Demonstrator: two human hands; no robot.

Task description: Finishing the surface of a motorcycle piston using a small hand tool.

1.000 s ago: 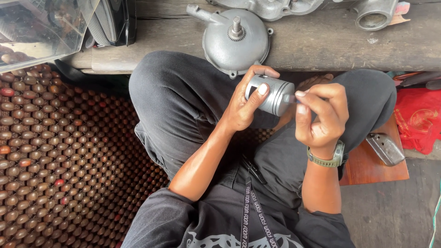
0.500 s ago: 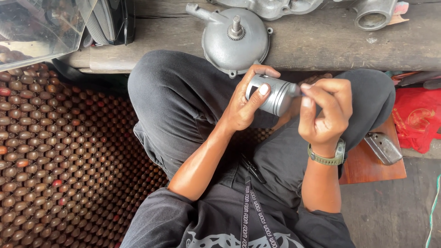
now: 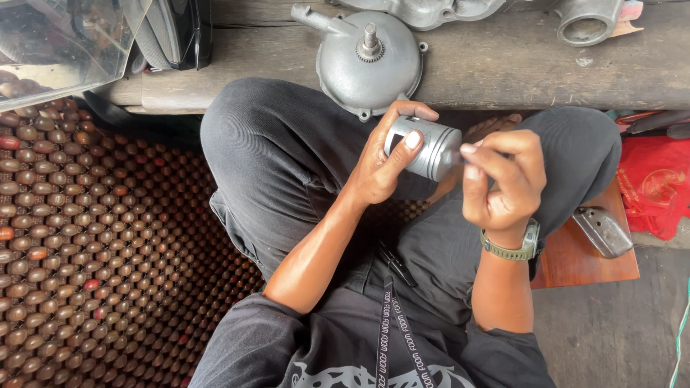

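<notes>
My left hand (image 3: 384, 162) grips a short grey metal piston (image 3: 430, 148) over my lap, thumb pressed on its side. My right hand (image 3: 503, 179), with a green watch on the wrist, has its fingertips pinched at the piston's crown end on the right. Whether something small sits between those fingertips I cannot make out. I sit cross-legged in dark trousers.
A round grey engine cover (image 3: 368, 61) with a splined shaft lies on the wooden plank (image 3: 503, 68) just beyond my knees. More cast metal parts (image 3: 586, 21) lie further back. A wooden-bead mat (image 3: 93, 244) covers the left. A red bag (image 3: 658, 187) and a small metal part (image 3: 602, 231) lie right.
My right hand has shifted slightly along the piston's end, its fingers curling tighter. The left hand keeps the piston in nearly the same place.
</notes>
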